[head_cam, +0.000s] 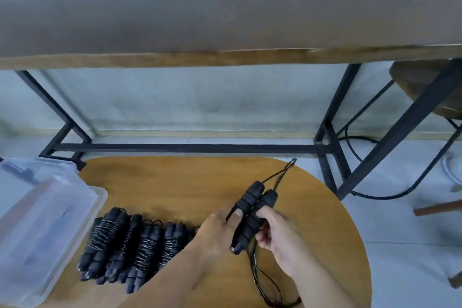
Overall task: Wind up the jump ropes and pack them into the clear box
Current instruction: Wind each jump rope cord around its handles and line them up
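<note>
The left hand (220, 229) and the right hand (277, 237) meet above the right half of the round worktop (190, 182), both closed around one pair of black foam handles (250, 215) held side by side. The left hand wraps the nearer handle from the left, its fingers curled over the foam; the right hand grips the other handle from the right, fingers folded around it. The handles tilt up and away toward the far right edge of the worktop. From their far ends a thin black rope (282, 174) runs out in a narrow loop that reaches the far right edge, and more of the same rope hangs below the hands and loops toward the near edge. Just left of the left hand, a row of wound jump ropes (125, 245) lies packed together near the near left edge. The clear box (50, 220) sits at the left edge, beside that row.
</note>
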